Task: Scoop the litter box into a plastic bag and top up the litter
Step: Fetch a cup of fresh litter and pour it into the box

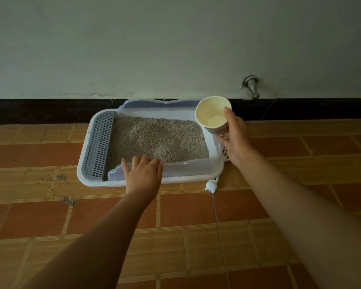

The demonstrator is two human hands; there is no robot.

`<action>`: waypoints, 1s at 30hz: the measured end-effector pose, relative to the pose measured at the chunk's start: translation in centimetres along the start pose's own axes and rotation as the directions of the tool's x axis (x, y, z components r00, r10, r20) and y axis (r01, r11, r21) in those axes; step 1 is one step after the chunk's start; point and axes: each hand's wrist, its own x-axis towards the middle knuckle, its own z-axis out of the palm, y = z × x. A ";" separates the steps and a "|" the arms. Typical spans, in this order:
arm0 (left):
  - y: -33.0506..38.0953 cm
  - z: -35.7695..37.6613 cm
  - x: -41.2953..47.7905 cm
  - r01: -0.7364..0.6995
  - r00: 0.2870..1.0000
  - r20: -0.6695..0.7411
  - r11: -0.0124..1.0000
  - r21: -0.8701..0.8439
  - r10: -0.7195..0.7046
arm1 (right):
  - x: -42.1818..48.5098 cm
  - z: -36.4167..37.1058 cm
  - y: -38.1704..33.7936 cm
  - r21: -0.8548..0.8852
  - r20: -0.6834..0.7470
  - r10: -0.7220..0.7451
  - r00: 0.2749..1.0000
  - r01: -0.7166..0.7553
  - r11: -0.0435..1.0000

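Steadying the litter box point(188, 171) on the floor point(196, 215) with the left hand point(143, 177), fingers point(136, 162) spread on the near rim, tip the paper cup point(212, 115), gripped in the curled fingers of the right hand point(236, 139), over the right corner so litter point(158, 138) lands inside.

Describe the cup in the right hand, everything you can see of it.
The paper cup looks like cream paper inside, with a darker outer wall. It is tilted, mouth toward the camera, and no litter shows inside. The right hand grips it, thumb at the rim and fingers under the base, above the far right corner of the litter box.
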 end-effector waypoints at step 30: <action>0.4 2.6 0.1 -0.080 0.989 -0.121 0.995 0.064 0.088 | 0.1 -9.4 11.7 0.248 -0.347 0.501 0.793 -0.437 0.864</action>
